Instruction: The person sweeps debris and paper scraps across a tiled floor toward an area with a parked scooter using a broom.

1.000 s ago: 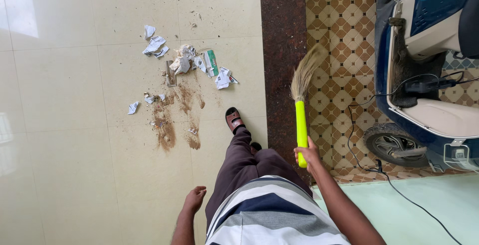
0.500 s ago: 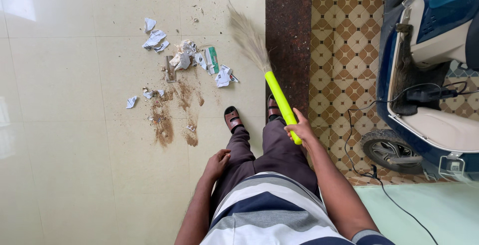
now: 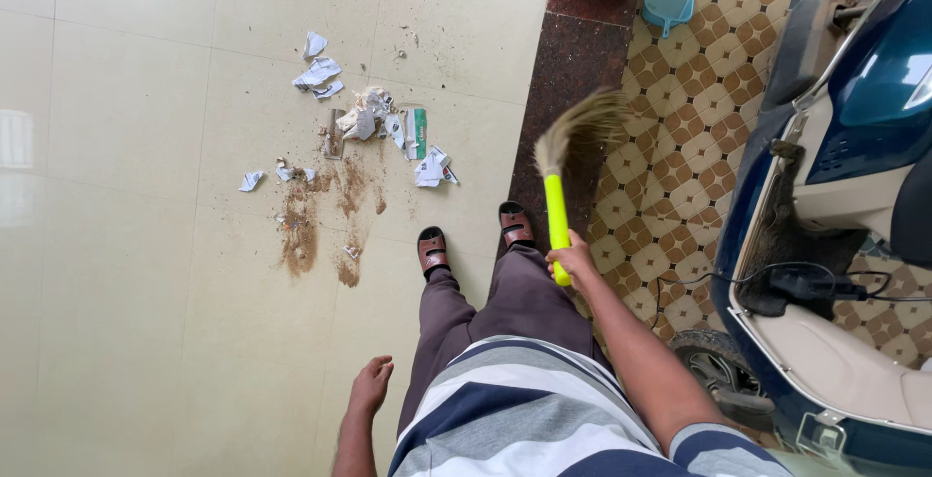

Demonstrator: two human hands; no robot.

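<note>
The scene is seen from one head-worn camera, aimed steeply down past the torso at the tiled floor, from standing height.

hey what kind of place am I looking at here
Probably the entrance porch or parking area of a home. A parked scooter stands on patterned floor tiles, and the right hand holds a grass broom near torn paper scraps and dirt on cream tiles. A blue dustpan lies nearby.

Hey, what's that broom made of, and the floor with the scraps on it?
Broom: the bright yellow-green handle looks like smooth plastic; the tan, feathery head looks like dried grass. The right hand grips the handle. Floor: cream tiles, probably glazed ceramic, glossy enough to mirror window light.
</note>
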